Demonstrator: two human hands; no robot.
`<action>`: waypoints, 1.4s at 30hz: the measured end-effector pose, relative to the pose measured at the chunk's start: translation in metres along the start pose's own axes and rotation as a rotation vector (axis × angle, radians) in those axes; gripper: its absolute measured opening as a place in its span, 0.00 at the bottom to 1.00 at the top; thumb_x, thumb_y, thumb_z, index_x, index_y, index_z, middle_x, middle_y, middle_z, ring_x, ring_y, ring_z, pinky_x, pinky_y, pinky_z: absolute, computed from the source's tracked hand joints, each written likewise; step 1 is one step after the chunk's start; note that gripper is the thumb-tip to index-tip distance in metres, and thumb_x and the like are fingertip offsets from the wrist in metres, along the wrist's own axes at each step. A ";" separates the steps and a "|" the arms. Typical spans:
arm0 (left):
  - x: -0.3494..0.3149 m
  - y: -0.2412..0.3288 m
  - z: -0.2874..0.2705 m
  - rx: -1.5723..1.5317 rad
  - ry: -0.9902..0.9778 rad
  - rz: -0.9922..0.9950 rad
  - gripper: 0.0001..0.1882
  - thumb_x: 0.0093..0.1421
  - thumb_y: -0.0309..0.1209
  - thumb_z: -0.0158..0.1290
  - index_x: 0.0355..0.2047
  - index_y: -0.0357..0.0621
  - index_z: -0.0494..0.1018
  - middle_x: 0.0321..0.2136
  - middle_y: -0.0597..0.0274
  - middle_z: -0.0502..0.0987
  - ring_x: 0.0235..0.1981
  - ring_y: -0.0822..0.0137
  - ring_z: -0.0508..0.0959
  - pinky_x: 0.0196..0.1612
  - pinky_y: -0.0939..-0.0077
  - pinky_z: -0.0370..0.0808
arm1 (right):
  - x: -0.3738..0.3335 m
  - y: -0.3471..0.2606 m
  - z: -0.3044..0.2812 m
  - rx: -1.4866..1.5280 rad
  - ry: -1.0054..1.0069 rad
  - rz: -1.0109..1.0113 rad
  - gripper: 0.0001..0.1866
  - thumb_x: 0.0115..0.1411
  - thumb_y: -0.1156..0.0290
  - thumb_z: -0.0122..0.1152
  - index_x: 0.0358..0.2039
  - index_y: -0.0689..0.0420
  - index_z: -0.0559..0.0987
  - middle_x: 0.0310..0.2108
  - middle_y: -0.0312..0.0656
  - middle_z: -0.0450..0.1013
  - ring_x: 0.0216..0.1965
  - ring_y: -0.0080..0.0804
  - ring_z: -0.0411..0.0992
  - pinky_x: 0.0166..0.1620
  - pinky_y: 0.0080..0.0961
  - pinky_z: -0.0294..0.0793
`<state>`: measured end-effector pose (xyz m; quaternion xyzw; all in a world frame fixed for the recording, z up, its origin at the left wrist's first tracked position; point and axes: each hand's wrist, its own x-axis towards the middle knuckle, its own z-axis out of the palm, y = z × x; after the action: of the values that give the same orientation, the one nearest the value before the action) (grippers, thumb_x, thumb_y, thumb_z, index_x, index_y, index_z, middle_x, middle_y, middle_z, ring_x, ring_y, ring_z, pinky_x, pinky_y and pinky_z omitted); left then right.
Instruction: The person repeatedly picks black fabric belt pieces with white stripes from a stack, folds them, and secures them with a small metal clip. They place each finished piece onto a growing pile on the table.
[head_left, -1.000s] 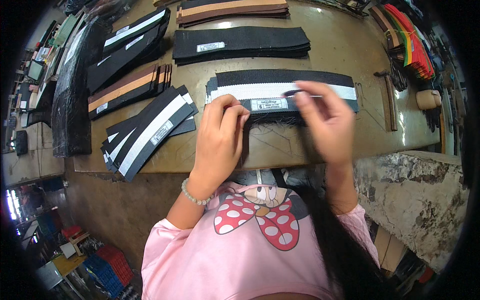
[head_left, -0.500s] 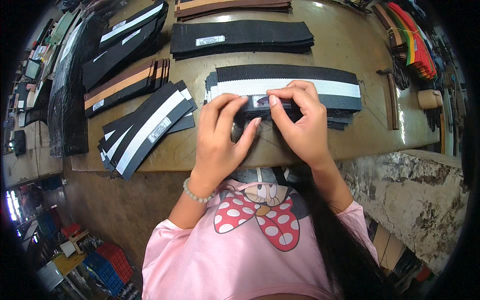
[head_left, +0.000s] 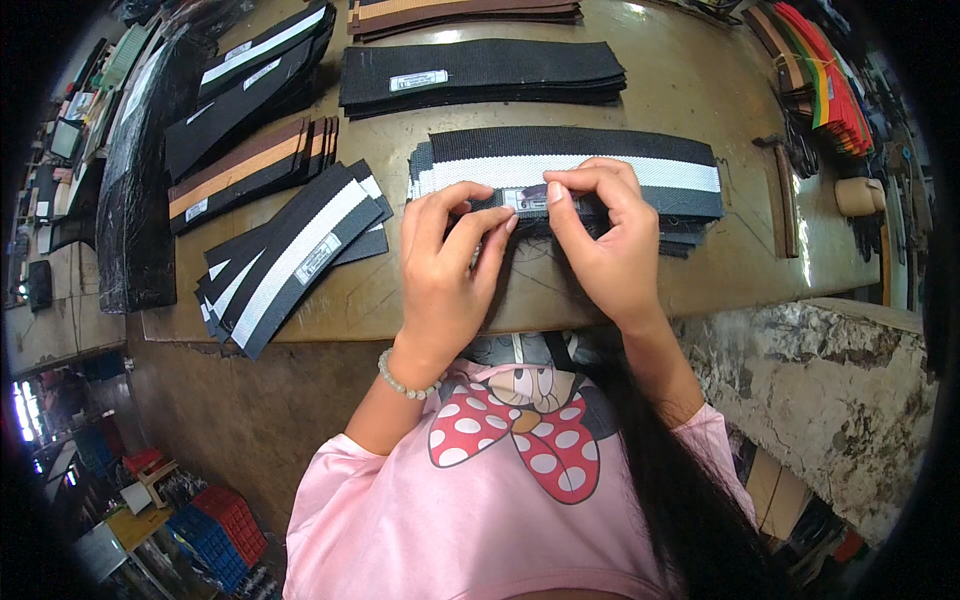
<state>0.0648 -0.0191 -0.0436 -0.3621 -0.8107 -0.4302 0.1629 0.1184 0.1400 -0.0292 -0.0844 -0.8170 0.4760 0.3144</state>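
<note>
A stack of black, white and grey webbing strips (head_left: 580, 172) lies before me on the table, with a small white label (head_left: 522, 201) on its near grey band. My right hand (head_left: 608, 235) is closed in a pinch over the label's right end, with a small dark, shiny piece (head_left: 545, 195) at its fingertips; its kind is not clear. At the label's left end, my left hand (head_left: 450, 255) has thumb and fingertips pressed together. Whatever those fingers hold, if anything, is too small to name. Fine loose threads show along the stack's near edge.
Labelled striped strips (head_left: 300, 262) fan out left of my hands. Behind them lie brown-and-black strips (head_left: 255, 170) and black strips (head_left: 480, 72). A dark plastic-wrapped bundle (head_left: 140, 220) stands along the left edge. Colourful strips (head_left: 825, 95) and a tan roll (head_left: 860, 198) sit at right.
My left hand's thumb and index finger have closed together at the label's left end. My right fingertips have shifted slightly right, with the dark piece, uncovering more of the label.
</note>
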 end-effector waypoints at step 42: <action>0.010 0.029 -0.016 -0.056 -0.233 0.180 0.07 0.54 0.25 0.59 0.26 0.41 0.70 0.32 0.56 0.73 0.36 0.55 0.72 0.39 0.61 0.66 | 0.026 0.058 -0.156 -0.109 0.519 0.008 0.13 0.70 0.63 0.59 0.46 0.59 0.81 0.36 0.39 0.82 0.33 0.18 0.73 0.41 0.19 0.72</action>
<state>0.0782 -0.0175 -0.0119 -0.4853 -0.7760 -0.3914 0.0953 0.1813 0.2956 -0.0112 -0.2237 -0.7330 0.3950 0.5066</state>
